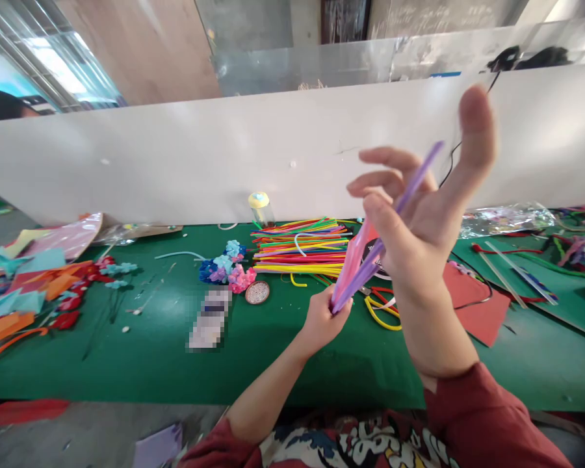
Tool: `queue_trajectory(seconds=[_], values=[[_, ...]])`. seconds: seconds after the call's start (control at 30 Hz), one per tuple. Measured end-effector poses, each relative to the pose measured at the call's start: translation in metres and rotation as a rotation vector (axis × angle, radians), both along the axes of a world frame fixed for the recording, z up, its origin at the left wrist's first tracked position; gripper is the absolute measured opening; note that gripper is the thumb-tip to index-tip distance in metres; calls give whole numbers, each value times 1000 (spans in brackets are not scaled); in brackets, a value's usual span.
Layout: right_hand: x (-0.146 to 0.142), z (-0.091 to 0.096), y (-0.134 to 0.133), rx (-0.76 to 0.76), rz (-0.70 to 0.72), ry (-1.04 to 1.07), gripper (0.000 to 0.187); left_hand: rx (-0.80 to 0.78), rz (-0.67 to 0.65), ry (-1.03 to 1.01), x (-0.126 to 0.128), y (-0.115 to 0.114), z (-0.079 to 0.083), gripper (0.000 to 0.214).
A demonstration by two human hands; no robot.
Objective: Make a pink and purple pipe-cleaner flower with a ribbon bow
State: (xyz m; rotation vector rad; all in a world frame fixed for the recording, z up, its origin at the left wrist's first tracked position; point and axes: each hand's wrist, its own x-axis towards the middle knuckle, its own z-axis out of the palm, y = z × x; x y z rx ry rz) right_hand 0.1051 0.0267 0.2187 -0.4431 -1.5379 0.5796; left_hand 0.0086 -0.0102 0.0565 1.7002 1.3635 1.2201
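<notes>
My left hand is closed around the lower end of a bunch of pink and purple pipe cleaners, held above the table. The bunch slants up to the right. One purple pipe cleaner sticks out farther than the others. It passes between the thumb and fingers of my right hand, which is raised with its fingers spread apart. I see no firm grip there. Part of the bunch is hidden behind the right thumb. Beneath and behind the hands lies a pile of coloured pipe cleaners.
On the green table are pompom-like flowers, a round dish of beads, a yellow-lidded jar and a blurred-out flat object. Coloured paper scraps lie left, red card right. A white partition stands behind.
</notes>
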Motion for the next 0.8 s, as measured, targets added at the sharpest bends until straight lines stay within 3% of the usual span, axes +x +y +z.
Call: queue_trajectory(seconds=[0.07, 0.17, 0.27, 0.4, 0.5, 0.57, 0.67, 0.8], values=[[2, 14, 2, 90, 29, -34, 44, -31, -27, -38, 0, -2, 2, 14], [4, 21, 2, 92, 95, -187, 20, -38, -31, -70, -1, -4, 5, 14], [8, 18, 1, 72, 34, -253, 17, -28, -15, -98, -3, -5, 6, 14], [15, 9, 1, 77, -92, -84, 14, -44, -16, -178, -5, -7, 5, 15], [17, 4, 3, 0, -9, 68, 13, -76, -52, -232, -4, -8, 3, 14], [18, 2, 4, -89, 106, 45, 11, -90, -88, -237, -3, -9, 3, 14], [18, -1, 4, -166, 132, -69, 11, -64, -114, -178, -3, -10, 6, 17], [22, -7, 2, -84, -4, 21, 10, 20, -4, 21, -13, -11, 16, 21]])
